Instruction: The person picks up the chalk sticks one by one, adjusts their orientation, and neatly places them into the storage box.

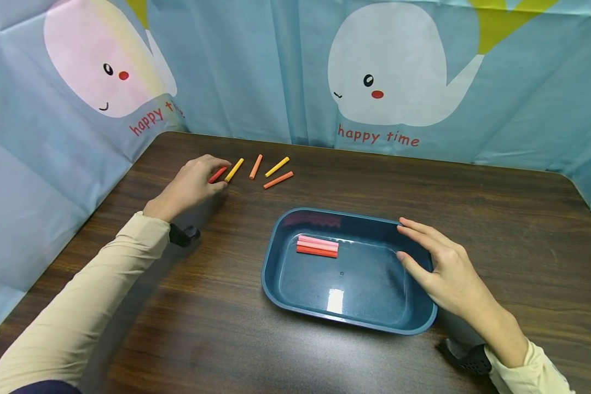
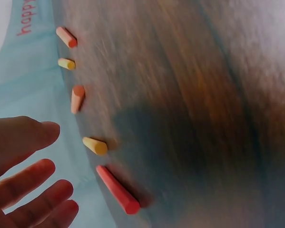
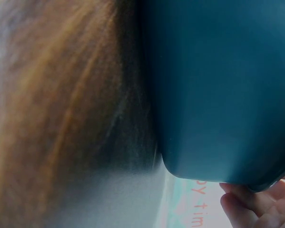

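Note:
In the head view my left hand (image 1: pixel 193 183) hovers over a red chalk stick (image 1: pixel 217 175) at the far left of the table. The left wrist view has its thumb and fingers apart, with the red chalk (image 2: pixel 118 190) lying beyond them, held by nothing. A yellow chalk stick (image 1: pixel 234 170) lies just right of it. Near the right end of a dark blue plastic bin (image 1: pixel 345 321), my right hand (image 1: pixel 445 268) rests at the rim, fingers extended, thumb over the inside. Two pink chalk sticks (image 1: pixel 318 241) and a red one (image 1: pixel 317 251) lie side by side in the bin.
Two orange chalk sticks (image 1: pixel 278 180) and another yellow one (image 1: pixel 277 167) lie toward the back of the brown wooden table (image 1: pixel 216 328). A light blue curtain (image 1: pixel 246 71) with whale prints hangs along the back and left edges.

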The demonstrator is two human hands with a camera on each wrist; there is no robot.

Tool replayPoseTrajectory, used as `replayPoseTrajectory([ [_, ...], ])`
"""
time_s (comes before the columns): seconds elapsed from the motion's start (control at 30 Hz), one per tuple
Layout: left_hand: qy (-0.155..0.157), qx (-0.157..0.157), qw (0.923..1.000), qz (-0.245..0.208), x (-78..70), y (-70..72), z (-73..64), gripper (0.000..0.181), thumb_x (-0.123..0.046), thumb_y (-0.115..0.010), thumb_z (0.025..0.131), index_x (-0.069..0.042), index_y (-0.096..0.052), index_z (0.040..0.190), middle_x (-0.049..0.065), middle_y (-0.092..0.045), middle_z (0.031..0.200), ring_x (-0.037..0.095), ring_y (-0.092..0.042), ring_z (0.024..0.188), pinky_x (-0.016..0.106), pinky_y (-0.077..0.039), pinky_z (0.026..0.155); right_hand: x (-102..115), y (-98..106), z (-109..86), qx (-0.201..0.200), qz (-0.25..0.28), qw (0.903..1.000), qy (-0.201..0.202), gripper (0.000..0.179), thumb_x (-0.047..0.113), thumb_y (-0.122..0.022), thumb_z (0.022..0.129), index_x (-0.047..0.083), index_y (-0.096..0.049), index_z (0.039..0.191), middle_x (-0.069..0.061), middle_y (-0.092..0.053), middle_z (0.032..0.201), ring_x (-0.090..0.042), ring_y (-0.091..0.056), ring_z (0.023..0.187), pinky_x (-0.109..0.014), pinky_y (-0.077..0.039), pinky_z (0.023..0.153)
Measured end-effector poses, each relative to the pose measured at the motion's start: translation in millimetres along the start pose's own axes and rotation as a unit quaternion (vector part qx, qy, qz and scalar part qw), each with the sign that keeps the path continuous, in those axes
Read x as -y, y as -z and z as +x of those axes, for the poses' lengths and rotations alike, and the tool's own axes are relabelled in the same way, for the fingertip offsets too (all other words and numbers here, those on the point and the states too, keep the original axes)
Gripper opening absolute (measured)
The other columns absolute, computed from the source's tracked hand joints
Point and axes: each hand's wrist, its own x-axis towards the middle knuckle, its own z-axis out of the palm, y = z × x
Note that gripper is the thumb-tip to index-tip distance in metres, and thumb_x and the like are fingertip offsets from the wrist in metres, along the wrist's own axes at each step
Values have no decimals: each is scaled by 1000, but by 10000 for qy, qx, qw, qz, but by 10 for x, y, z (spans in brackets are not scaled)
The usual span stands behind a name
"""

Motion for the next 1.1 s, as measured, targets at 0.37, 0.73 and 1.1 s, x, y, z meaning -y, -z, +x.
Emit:
replayPoseTrajectory([
  [0.37,297,249,9992,52,173,-27,86,47,-6,-68,90,5,-55,134,28,-58,124,40,-57,108,55,-47,91,-3,3,-4,20,-9,10000,-35,51,-3,-77,77,0,-65,126,-11,-62,137,4,-47,130,-2,-29,104],
  [0.73,547,647,9961,240,277,-60,146,45,-6,-65,93,7,-55,134,31,-57,128,44,-53,119,58,-43,99,-5,1,1,40,9,10000,-51,50,-3,-77,77,0,-65,126,-11,-61,137,4,-47,130,-2,-29,104],
  [1.1,685,563,9956,317,362,-120,152,36,-8,-59,96,7,-59,128,27,-64,108,34,-57,90,50,-47,79,1,1,-5,26,43,9999,-92,49,-3,-77,78,0,-65,126,-11,-61,137,7,-46,131,-2,-29,104],
])
